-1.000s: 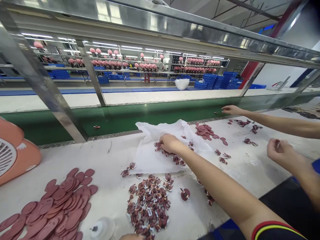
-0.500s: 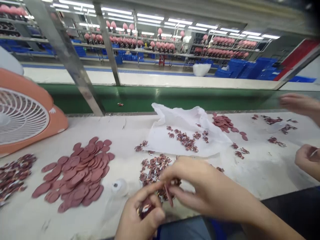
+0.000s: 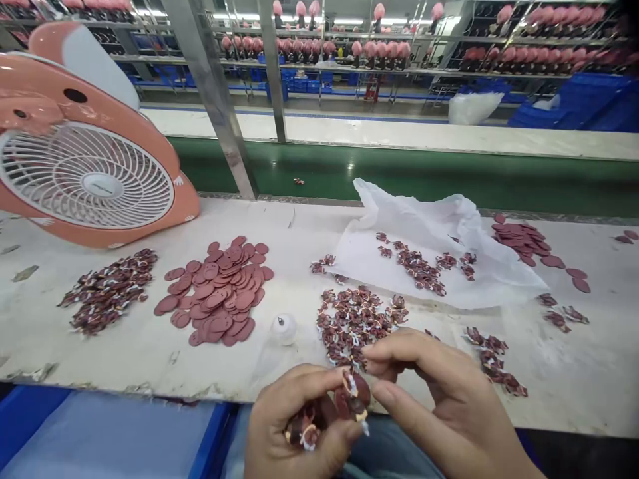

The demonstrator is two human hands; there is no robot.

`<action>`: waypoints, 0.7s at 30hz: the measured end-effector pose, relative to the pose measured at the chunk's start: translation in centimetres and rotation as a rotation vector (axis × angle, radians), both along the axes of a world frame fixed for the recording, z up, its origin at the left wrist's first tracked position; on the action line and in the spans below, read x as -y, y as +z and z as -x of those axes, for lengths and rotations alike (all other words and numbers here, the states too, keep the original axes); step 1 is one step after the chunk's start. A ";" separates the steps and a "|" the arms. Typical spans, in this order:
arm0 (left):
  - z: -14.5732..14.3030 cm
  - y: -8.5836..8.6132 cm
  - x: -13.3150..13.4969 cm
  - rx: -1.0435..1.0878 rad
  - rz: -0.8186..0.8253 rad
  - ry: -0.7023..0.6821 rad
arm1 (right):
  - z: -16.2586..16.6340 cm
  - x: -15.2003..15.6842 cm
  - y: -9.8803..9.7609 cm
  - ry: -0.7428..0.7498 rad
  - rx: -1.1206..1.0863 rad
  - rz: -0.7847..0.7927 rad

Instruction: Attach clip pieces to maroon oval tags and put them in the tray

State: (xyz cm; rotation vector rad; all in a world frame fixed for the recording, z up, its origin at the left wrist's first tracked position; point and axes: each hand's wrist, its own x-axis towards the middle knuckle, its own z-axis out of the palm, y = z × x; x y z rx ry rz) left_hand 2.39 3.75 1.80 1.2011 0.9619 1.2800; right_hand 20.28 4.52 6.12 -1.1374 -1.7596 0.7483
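My left hand [image 3: 289, 416] is closed around a few small brown painted figurines [image 3: 305, 426]. Between its thumb and index finger it pinches another small figurine [image 3: 355, 389] with a reddish-brown oval disc that appears to be against it. My right hand [image 3: 444, 399] is just to the right, thumb and fingers apart, with nothing visible in it. Beyond both hands lies a heap of similar figurines [image 3: 349, 322]. A small white dropper bottle [image 3: 283, 328] stands left of that heap. Farther left is a pile of reddish-brown oval discs [image 3: 219, 293].
An orange animal-shaped fan [image 3: 164, 153] stands at the left, with another figurine heap [image 3: 112, 289] before it. A white sheet [image 3: 344, 249] holds more figurines. Discs [image 3: 524, 241] lie at the right. Below the table edge is a blue bin [image 3: 212, 439]. A green belt [image 3: 409, 169] runs behind.
My right hand has drawn back from my left, and its fingers have opened from the disc. The figurine and disc now show in my left fingertips. The view has swung left; another person's hands have left it.
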 end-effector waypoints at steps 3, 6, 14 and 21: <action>0.3 0.1 -0.3 -0.124 -0.194 0.028 | 0.5 0.5 -0.8 -0.023 -0.089 0.108; 0.4 0.1 -0.6 -0.180 -0.278 -0.003 | 0.9 0.9 -1.3 -0.045 -0.180 0.213; -0.4 0.1 -0.1 -0.068 -0.179 0.070 | 1.5 1.0 -2.5 0.039 -0.577 0.626; -0.7 0.5 0.0 0.144 0.227 0.049 | 2.5 1.4 -1.6 -0.210 -0.526 0.435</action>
